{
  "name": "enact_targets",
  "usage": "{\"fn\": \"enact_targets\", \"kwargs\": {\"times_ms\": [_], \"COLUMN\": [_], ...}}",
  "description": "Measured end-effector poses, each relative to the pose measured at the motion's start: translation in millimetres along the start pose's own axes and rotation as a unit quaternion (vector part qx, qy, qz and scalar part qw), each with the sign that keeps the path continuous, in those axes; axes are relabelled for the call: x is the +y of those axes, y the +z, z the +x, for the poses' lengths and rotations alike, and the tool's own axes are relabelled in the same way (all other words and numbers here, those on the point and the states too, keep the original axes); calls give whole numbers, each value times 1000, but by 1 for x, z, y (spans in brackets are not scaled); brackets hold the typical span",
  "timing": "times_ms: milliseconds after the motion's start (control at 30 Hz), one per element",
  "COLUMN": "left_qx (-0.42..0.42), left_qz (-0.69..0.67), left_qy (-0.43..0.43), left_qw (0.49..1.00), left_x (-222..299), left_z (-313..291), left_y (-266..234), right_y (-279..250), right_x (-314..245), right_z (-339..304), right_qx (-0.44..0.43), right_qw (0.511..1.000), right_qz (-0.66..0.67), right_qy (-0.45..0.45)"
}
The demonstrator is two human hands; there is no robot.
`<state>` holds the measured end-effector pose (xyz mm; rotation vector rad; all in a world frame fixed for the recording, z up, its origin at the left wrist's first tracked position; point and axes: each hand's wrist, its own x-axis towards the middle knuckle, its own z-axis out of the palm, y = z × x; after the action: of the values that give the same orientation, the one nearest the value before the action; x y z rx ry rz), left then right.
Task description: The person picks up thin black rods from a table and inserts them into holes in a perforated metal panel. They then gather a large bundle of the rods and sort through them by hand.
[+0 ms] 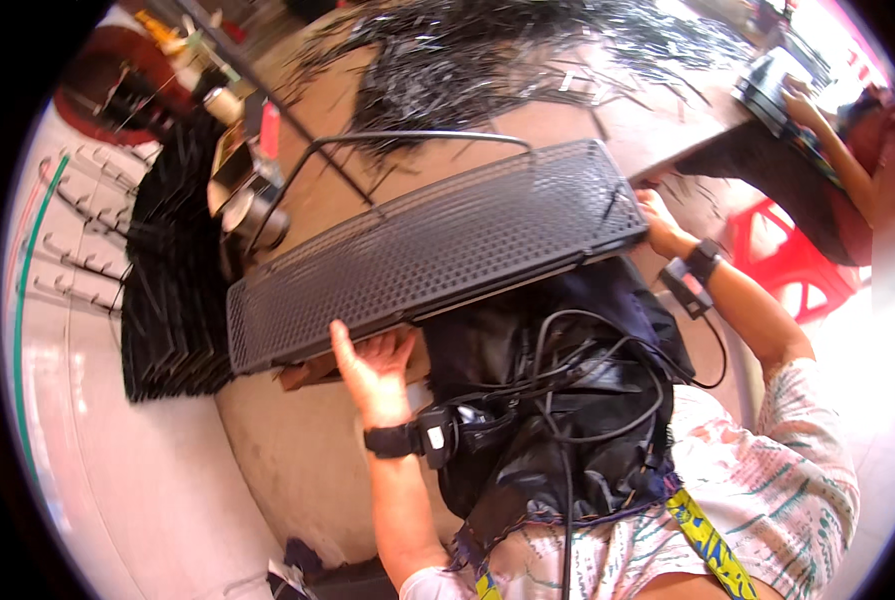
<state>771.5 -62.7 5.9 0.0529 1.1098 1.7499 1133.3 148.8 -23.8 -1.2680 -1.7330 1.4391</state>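
A long black plastic grille panel (437,250) with a honeycomb mesh is held level above my lap, tilted up toward the right. My left hand (372,365) grips its near lower edge from beneath, thumb up against the rim. My right hand (659,225) holds the panel's right end. Both wrists wear black straps with small devices. A black bundle with cables (557,400) hangs on my chest under the panel.
A stack of similar black panels (172,290) stands at the left. A heap of thin black strips (507,50) covers the worktable (627,125) ahead. Another person's hand (797,100) works at the far right near a red plastic stool (787,260).
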Motion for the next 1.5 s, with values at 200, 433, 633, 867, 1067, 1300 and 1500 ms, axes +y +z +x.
{"fn": "enact_targets", "kwargs": {"times_ms": [200,433,633,867,1067,1300,1500], "left_qx": [37,33,17,-82,-10,-238,-345], "left_qz": [-16,-24,-29,41,237,573,744], "left_qy": [-17,-33,-41,3,84,349,451], "left_qw": [999,999,999,996,968,702,353], "left_x": [-14,-29,-32,-37,-68,-98,-144], "left_z": [2,5,11,-6,-58,-58,9], "left_y": [44,62,59,91,103,195,270], "right_y": [-10,-10,-18,-55,-71,-79,-79], "right_x": [-44,-80,-76,-71,-52,-37,-53], "right_z": [-13,-18,-12,-8,2,-5,-12], "right_qx": [256,125,85,-53,-27,169,121], "right_qw": [933,954,950,997,948,746,877], "right_qz": [-186,-236,-245,-22,-127,-503,-279], "right_qy": [-170,-137,-177,-47,-290,-402,-372]}}
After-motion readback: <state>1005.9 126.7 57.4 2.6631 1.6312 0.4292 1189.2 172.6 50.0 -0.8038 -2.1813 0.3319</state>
